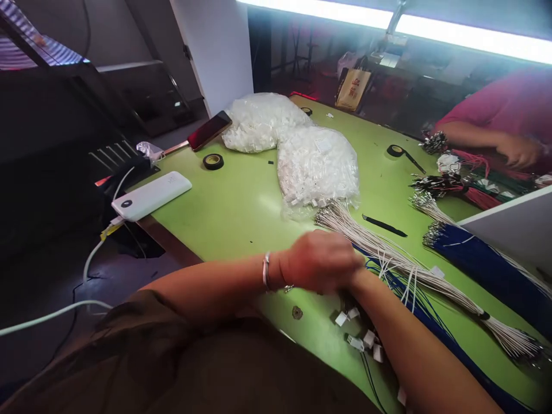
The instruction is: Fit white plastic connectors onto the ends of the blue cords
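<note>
My left hand (pixel 319 261) is a closed, blurred fist at the table's near middle, with a white band on its wrist. What its fingers hold, if anything, is hidden. My right hand (pixel 354 277) crosses beneath it; only the wrist side shows, and its fingers are out of sight. Just beyond both hands lies a long bundle of white wires (pixel 388 256) with metal terminals at its ends. Blue wires (pixel 425 305) run under that bundle. By my right forearm sit several white plastic connectors (pixel 356 342), some with dark wires. A small metal terminal (pixel 288 288) shows by my left wrist.
Clear bags of white connectors (pixel 319 167) stand mid-table. Around them are black tape rolls (pixel 213 161), a black craft knife (pixel 384 225), a phone (pixel 210 131) and a white power bank (pixel 152 196). A blue wire bundle (pixel 487 264) lies right; opposite, a person's hand (pixel 520 150) is near red wires.
</note>
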Demonstrator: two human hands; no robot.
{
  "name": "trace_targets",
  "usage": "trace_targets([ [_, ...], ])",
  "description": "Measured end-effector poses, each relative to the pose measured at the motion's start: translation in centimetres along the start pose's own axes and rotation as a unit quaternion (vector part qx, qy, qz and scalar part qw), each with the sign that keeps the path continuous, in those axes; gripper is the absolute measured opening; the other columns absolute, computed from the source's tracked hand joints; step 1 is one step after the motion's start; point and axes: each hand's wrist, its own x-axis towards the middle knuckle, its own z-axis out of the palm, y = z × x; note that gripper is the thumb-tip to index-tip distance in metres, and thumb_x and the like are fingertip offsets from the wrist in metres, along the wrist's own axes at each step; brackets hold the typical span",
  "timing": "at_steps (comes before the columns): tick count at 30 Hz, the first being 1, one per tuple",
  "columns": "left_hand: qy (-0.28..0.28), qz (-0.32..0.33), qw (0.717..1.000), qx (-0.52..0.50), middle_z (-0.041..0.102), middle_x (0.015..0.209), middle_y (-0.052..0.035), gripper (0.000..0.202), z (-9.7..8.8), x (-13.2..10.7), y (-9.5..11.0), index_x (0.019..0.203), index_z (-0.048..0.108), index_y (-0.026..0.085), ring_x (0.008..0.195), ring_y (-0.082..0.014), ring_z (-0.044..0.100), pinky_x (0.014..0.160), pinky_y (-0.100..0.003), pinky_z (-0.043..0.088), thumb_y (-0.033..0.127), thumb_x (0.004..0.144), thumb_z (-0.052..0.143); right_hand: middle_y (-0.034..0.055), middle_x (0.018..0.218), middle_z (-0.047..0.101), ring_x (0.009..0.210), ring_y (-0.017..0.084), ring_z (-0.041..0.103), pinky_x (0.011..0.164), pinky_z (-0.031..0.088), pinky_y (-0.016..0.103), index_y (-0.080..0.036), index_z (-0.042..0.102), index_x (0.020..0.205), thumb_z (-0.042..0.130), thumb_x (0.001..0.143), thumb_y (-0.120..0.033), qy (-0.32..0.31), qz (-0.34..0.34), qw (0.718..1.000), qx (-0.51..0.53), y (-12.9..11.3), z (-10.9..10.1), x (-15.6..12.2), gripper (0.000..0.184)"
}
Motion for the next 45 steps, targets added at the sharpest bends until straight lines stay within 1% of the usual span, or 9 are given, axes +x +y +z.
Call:
trace_targets([
  [3, 0.105, 0.073, 0.974, 0.186, 0.069, 0.074, -0.0053, 0.014, -4.3, 3.9, -1.9, 0.076, 0.075, 0.018, 0.080, -0.0206, 0.062, 0.082, -0.034, 0.048, 0.019, 0.083, 0.063, -0.0015, 0.067, 0.060, 0.053, 0.011, 0.050, 0.053, 0.043, 0.025, -0.021, 0.060, 0.074, 0.056, 0.076, -0.012, 0.020, -0.002, 0.998, 0.051, -0.2, -0.6, -0.3, 0.010],
  [6, 0.098, 0.075, 0.949, 0.290, 0.072, 0.088, -0.0078, 0.020, -6.4, 6.7, -4.5, 0.087, 0.076, 0.017, 0.091, -0.0224, 0.064, 0.090, -0.035, 0.048, 0.010, 0.084, 0.057, -0.0044, 0.059, 0.054, 0.048, 0.009, 0.044, 0.050, 0.039, 0.023, -0.020, 0.060, 0.076, 0.053, 0.076, -0.015, 0.059, 0.033, 0.990, 0.123, -0.5, -1.0, -0.6, 0.009],
  [15, 0.069, 0.087, 0.789, 0.604, 0.051, 0.140, -0.0245, 0.061, -4.4, 10.2, -4.8, 0.144, 0.046, 0.005, 0.135, -0.0345, 0.040, 0.115, -0.048, 0.027, 0.032, 0.091, 0.058, -0.0038, 0.060, 0.054, 0.050, 0.009, 0.043, 0.052, 0.036, 0.022, -0.020, 0.056, 0.073, 0.053, 0.077, -0.016, 0.033, 0.029, 0.988, 0.145, -0.1, -0.5, -0.4, 0.007],
  [18, 0.012, 0.042, 0.758, 0.651, 0.052, 0.143, -0.0199, 0.066, -4.8, 12.4, -4.9, 0.149, 0.040, 0.012, 0.136, -0.0355, 0.040, 0.115, -0.054, 0.023, 0.050, 0.095, 0.045, -0.0029, 0.062, 0.056, 0.053, 0.010, 0.045, 0.054, 0.038, 0.023, -0.020, 0.057, 0.073, 0.053, 0.078, -0.015, 0.022, 0.011, 0.990, 0.137, 0.0, -0.5, -0.6, 0.008],
  [21, 0.002, 0.092, 0.740, 0.667, 0.042, 0.154, -0.0133, 0.066, -6.2, 13.6, -5.7, 0.149, 0.042, 0.018, 0.141, -0.0330, 0.035, 0.119, -0.050, 0.017, 0.055, 0.094, 0.038, -0.0016, 0.067, 0.060, 0.056, 0.011, 0.048, 0.057, 0.040, 0.023, -0.020, 0.058, 0.076, 0.052, 0.080, -0.016, 0.011, 0.001, 0.993, 0.121, 0.2, -0.7, -1.1, 0.008],
  [27, -0.025, 0.127, 0.715, 0.687, 0.040, 0.155, -0.0121, 0.055, -11.3, 14.5, -6.4, 0.141, 0.052, 0.015, 0.143, -0.0291, 0.032, 0.121, -0.043, 0.012, 0.036, 0.091, 0.042, -0.0022, 0.067, 0.060, 0.054, 0.010, 0.047, 0.056, 0.039, 0.023, -0.020, 0.059, 0.078, 0.053, 0.081, -0.015, 0.005, 0.003, 0.995, 0.096, 0.4, -1.0, -1.5, 0.009],
  [33, -0.044, 0.165, 0.731, 0.661, 0.049, 0.148, -0.0120, 0.052, -15.1, 13.9, -6.2, 0.137, 0.057, 0.015, 0.140, -0.0273, 0.037, 0.120, -0.040, 0.016, 0.032, 0.090, 0.047, -0.0012, 0.070, 0.063, 0.061, 0.012, 0.054, 0.061, 0.042, 0.023, -0.020, 0.059, 0.079, 0.053, 0.082, -0.015, 0.011, -0.013, 0.998, 0.063, 0.9, -1.1, -1.6, 0.009],
  [40, -0.049, 0.121, 0.746, 0.653, 0.060, 0.132, -0.0160, 0.051, -13.9, 8.1, -6.4, 0.138, 0.057, 0.018, 0.128, -0.0293, 0.049, 0.113, -0.046, 0.028, 0.043, 0.099, 0.037, -0.0013, 0.067, 0.063, 0.059, 0.013, 0.055, 0.060, 0.042, 0.025, -0.021, 0.060, 0.079, 0.053, 0.082, -0.020, 0.019, 0.023, 0.998, 0.048, 1.4, -1.2, -1.2, 0.008],
  [45, -0.037, 0.134, 0.776, 0.616, 0.049, 0.143, -0.0184, 0.046, -12.9, 5.3, -6.3, 0.138, 0.058, 0.024, 0.134, -0.0344, 0.042, 0.112, -0.056, 0.026, 0.039, 0.094, 0.054, -0.0007, 0.064, 0.064, 0.056, 0.014, 0.055, 0.058, 0.043, 0.026, -0.021, 0.062, 0.078, 0.053, 0.081, -0.024, 0.055, 0.062, 0.996, 0.043, 1.9, -1.2, -1.0, 0.009],
])
